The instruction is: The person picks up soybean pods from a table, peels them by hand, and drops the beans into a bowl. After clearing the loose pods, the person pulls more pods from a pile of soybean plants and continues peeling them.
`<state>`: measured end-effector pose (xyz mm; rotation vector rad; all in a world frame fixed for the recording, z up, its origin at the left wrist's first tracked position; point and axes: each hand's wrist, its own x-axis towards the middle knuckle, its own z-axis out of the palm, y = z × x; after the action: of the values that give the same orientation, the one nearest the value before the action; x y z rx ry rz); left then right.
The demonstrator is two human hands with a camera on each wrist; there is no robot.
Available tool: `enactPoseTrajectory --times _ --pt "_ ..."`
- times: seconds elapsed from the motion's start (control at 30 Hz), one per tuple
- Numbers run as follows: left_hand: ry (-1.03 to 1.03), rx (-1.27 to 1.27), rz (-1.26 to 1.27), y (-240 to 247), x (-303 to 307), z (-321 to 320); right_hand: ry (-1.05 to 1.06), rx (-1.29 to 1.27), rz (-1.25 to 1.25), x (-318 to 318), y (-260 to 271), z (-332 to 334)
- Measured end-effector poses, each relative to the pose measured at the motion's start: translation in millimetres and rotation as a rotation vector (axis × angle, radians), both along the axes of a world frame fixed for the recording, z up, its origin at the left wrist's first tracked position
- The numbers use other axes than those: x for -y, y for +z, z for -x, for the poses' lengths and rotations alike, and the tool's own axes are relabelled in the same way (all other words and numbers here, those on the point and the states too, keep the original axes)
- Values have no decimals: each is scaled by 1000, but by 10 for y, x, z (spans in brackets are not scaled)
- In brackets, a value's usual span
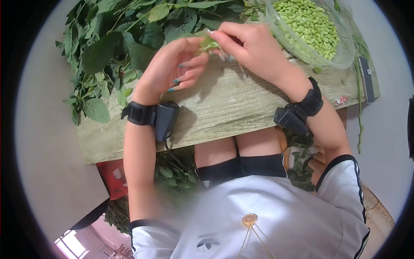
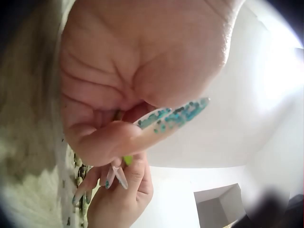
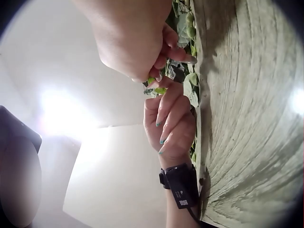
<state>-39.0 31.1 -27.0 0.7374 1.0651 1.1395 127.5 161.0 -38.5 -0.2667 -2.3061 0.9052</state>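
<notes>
Over the table, both hands meet at a small green bean pod point(image 1: 210, 44), which their fingers partly cover. My left hand point(image 1: 183, 64) pinches it from the left, its other fingers bent with blue nails showing. From the other side my right hand point(image 1: 254, 49) pinches it between thumb and fingers. The right wrist view shows the pod point(image 3: 159, 90) between the fingertips of both hands. In the left wrist view a bit of the pod point(image 2: 128, 160) shows at the right hand's fingertips, below the large left hand point(image 2: 142, 71).
Leafy green stalks point(image 1: 103, 52) heap over the table's left and back. A clear plastic container point(image 1: 345, 56) of shelled green beans point(image 1: 306, 26) stands at the back right. Near the right edge of the wood-patterned table point(image 1: 224, 112) lie a phone point(image 1: 366, 79) and a thin stem point(image 1: 360, 116).
</notes>
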Motion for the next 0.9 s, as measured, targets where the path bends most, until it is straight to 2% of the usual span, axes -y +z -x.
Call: enactPoseTrajectory --times 0.1,0.23,0.3,0.37,0.4,0.43,0.5,0.57,0.63,0.7,0.73,0.77,0.8,0.83,0.87,0.9 --pt "-8 -38 61 87 9 3 -18 -10 -40 -2 17 0" --pt "100 -42 63 106 15 -11 -58 -50 -48 -1 96 -113" --pt "59 142 -75 262 -87 -34 -92 -99 -76 38 228 -286" --pt "-221 3 -246 558 -288 -87 -103 -120 281 190 364 -698" --pt "-234 -166 -303 743 -404 -198 -145 -137 279 239 362 -900" --pt "-218 -151 -359 850 -555 -309 -189 -150 279 288 350 -1121" --pt "-212 -113 -429 960 -847 -511 -263 -128 586 429 378 -1575" --pt "-73 -270 -378 1142 -977 -827 -399 -96 641 494 283 -1986" --pt "9 -335 -364 1136 -1000 -942 -493 153 589 541 317 -2369" --pt "199 -221 -809 920 -983 -904 -529 529 606 544 293 -2777" --pt "170 -412 -834 857 -895 -711 -504 668 614 556 261 -2993" --pt "167 -414 -839 831 -767 -576 -476 807 625 575 210 -3202" --pt "83 -582 -741 810 -609 -476 -479 803 624 588 90 -3413" --pt "-2 -746 -636 763 -512 -425 -586 853 593 599 -72 -3601" --pt "7 -866 -554 617 -485 -390 -693 903 563 619 -164 -3662" --pt "17 -984 -469 552 -453 -398 -694 900 566 616 -117 -3573"
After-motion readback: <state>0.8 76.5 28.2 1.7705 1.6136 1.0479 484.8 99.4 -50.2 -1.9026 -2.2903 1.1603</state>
